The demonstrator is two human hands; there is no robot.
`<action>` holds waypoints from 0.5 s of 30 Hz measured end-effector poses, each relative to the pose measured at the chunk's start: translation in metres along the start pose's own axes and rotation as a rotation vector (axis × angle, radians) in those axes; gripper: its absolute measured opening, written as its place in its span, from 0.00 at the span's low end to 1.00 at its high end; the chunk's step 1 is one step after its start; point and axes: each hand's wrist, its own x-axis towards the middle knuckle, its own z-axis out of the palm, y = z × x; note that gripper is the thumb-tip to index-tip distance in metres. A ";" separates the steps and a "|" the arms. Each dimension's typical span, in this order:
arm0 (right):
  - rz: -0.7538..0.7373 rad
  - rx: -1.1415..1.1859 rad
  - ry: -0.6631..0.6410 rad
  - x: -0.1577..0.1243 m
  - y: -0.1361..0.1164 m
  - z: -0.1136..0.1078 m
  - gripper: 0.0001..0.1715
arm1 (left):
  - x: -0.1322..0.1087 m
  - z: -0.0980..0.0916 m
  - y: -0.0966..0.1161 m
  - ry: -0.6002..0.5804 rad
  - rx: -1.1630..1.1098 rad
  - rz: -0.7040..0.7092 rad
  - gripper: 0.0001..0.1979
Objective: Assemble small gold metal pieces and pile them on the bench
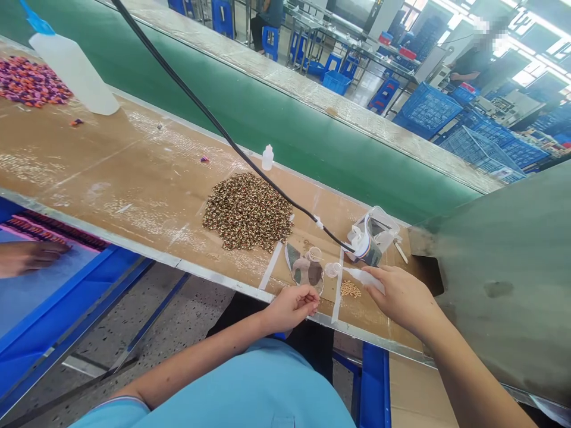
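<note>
My right hand (pixel 401 291) grips a small white squeeze bottle (pixel 368 278) with a thin nozzle. The nozzle tip points left, close by a small clear round dish (pixel 332 270). My left hand (pixel 292 308) is at the table's front edge with its fingers curled together; whatever they hold, if anything, is hidden. Just beyond it lies a flat, irregular grey-brown patch (pixel 306 270), and a clear ring-like cap (pixel 314 254) sits at its far side. Below the bottle is a little heap of tan beads (pixel 351 289). A big pile of small brown, green and red pieces (pixel 247 211) lies further left.
A black cable (pixel 214 119) crosses above the table to a clear plastic box (pixel 386 226). A small dropper bottle (pixel 267 157) and a large white bottle (pixel 74 74) stand along the back. Pink-orange pieces (pixel 31 82) are heaped left. Another person's hand (pixel 33 258) works there.
</note>
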 end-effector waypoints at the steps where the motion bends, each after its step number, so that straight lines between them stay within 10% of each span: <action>1: -0.002 -0.005 -0.002 0.000 0.000 0.000 0.18 | 0.000 0.000 0.000 0.003 0.001 0.001 0.10; 15: -0.008 0.027 0.005 0.001 0.002 0.002 0.17 | -0.002 0.000 0.009 0.004 0.038 -0.007 0.10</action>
